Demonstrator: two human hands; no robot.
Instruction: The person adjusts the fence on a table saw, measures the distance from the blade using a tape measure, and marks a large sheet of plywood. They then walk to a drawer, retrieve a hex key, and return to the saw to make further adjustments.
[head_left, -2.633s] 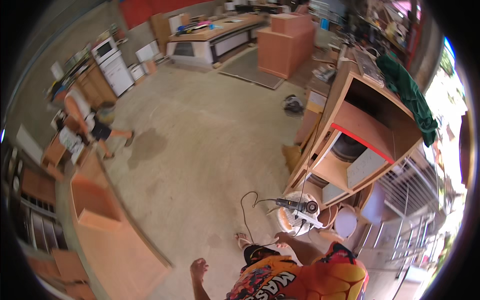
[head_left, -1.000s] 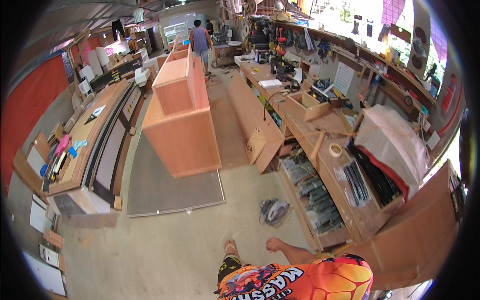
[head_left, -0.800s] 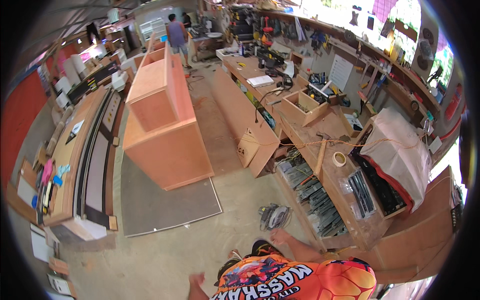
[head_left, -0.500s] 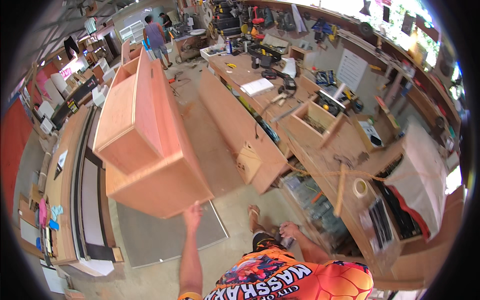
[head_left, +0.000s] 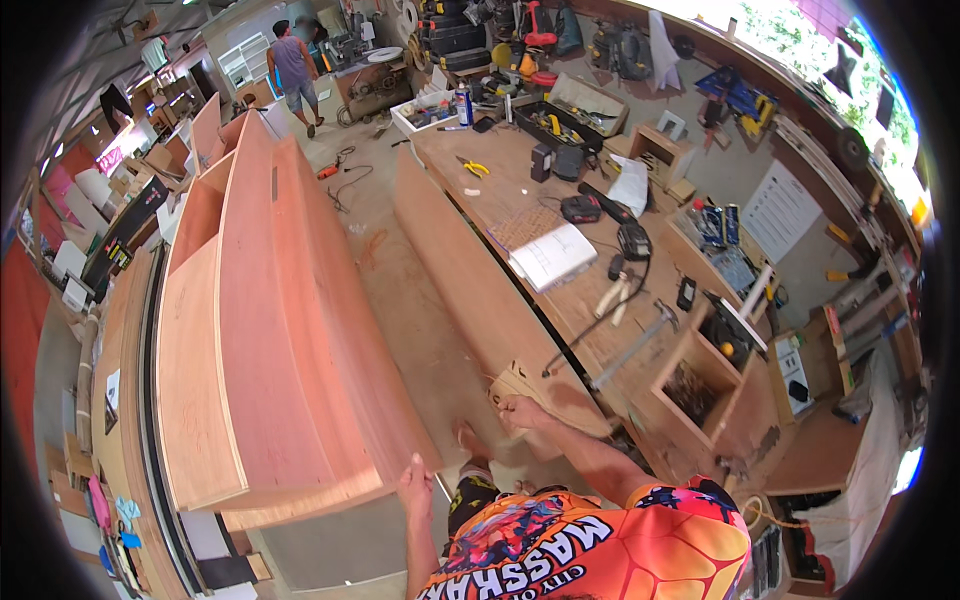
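Note:
A long pale-red plywood cabinet (head_left: 310, 330) with open compartments runs away from me on the left. My left hand (head_left: 416, 488) is beside its near lower corner, a finger pointing up; contact with the corner is not clear. My right hand (head_left: 522, 412) is farther forward, fingers curled, with nothing visible in it. Behind that hand is a small plywood piece with dark marks (head_left: 560, 408), leaning by a long wooden panel (head_left: 470, 270); the hand overlaps it in view, and no grip on it shows.
The workbench (head_left: 480, 210) on the right carries an open notebook (head_left: 552, 258), yellow-handled pliers (head_left: 473, 167), a hammer (head_left: 640, 340), power tools and a wooden box (head_left: 700, 385). A walkway with a cord (head_left: 345, 180) leads to a person (head_left: 292, 75). Boards (head_left: 125, 400) lie at left.
I have moved forward between cabinet and bench. My left hand has left the cabinet's lower front edge for its corner side. My right hand has swung forward to the plywood piece.

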